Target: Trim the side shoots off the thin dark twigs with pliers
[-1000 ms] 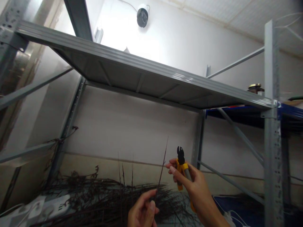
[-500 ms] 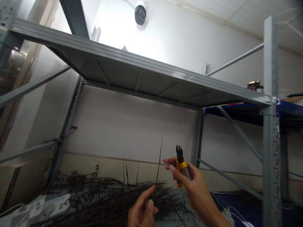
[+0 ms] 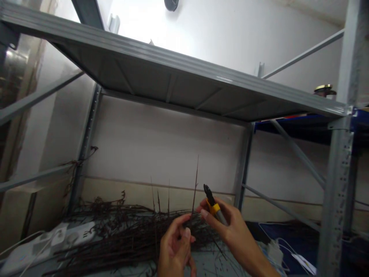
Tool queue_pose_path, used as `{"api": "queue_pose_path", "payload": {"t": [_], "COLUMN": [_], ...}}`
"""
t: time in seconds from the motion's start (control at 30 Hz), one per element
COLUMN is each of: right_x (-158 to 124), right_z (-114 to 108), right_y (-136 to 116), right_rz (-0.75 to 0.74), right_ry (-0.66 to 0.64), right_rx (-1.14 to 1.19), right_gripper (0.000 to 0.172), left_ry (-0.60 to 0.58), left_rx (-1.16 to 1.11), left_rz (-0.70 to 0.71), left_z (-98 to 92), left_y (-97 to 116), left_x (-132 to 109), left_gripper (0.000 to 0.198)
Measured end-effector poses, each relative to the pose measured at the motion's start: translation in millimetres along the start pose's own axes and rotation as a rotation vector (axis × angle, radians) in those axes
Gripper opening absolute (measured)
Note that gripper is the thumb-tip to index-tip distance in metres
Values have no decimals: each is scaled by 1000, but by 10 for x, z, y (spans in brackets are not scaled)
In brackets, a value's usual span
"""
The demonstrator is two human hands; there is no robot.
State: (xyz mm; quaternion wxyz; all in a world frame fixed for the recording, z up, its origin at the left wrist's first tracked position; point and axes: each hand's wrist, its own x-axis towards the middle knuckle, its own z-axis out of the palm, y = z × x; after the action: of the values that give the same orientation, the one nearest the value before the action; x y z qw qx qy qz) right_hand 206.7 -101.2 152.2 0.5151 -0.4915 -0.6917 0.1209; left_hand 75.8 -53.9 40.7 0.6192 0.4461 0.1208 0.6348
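Observation:
Low in the middle, my left hand (image 3: 175,242) pinches a thin dark twig (image 3: 195,188) that stands nearly upright, its tip against the pale wall. To its right, my right hand (image 3: 227,227) is closed around yellow-and-grey cutting pliers (image 3: 215,207). The black jaws point up and to the left, just right of the twig and apart from it. My right fingertips come close to the twig's lower part; whether they touch it I cannot tell. Behind both hands spreads a heap of dark, dry twigs (image 3: 123,238), with a few thin tips standing up.
A grey metal shelf (image 3: 173,65) runs overhead, held by a right post (image 3: 336,173). A white power strip (image 3: 49,244) with cables lies at the lower left. On the right are a blue surface (image 3: 291,246) with white cables and, higher up, a jar (image 3: 323,90).
The pliers have tilted left, bringing their jaws nearer the twig. My right hand has shifted slightly left and down. The view has tipped downward, showing more of the twig heap.

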Motion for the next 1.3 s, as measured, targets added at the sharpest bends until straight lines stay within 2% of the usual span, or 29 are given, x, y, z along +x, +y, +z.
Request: {"api": "queue_pose_path", "payload": {"t": [0.17,0.23,0.3,0.37,0.47,0.53,0.63,0.7,0.8,1.03,1.3], "right_x": [-9,-30,-57,-81,-101,-109,-132,-161,-229,-382,-416], "right_z": [-155,-198,-223,-237,-246,-244,-217,-185,-124,37,99], "right_y": [-101,-145,-188,-232,-298,-336,-371,-379,-373,-299,-81], "right_rz": [-200,-241,-240,-228,-216,-205,-208,-221,-203,-198,-220], "right_ry": [-75,-123,-173,-224,-288,-314,-318,-309,-326,-339,-333], "right_rx": [-450,-680,-902,-1092,-1275,-1354,-1442,-1484,-1513,-1471,-1366], "right_gripper": [20,25,30,27,21,21,23,24,26,16,26], "left_ry": [101,121,119,110,130,158,209,221,184,220,202], "left_rx": [91,123,158,199,281,384,619,758,887,984,1049], "left_rz": [94,99,91,87,105,178,402,540,654,704,728], "left_z": [73,95,110,121,133,136,129,117,94,48,-49], "left_y": [6,-4,-19,-38,-69,-83,-84,-83,-98,-130,-103], "left_x": [-1,6,6,-6,-47,-79,-121,-146,-188,-258,-229], "left_gripper": [57,56,53,47,37,30,20,21,25,25,27]}}
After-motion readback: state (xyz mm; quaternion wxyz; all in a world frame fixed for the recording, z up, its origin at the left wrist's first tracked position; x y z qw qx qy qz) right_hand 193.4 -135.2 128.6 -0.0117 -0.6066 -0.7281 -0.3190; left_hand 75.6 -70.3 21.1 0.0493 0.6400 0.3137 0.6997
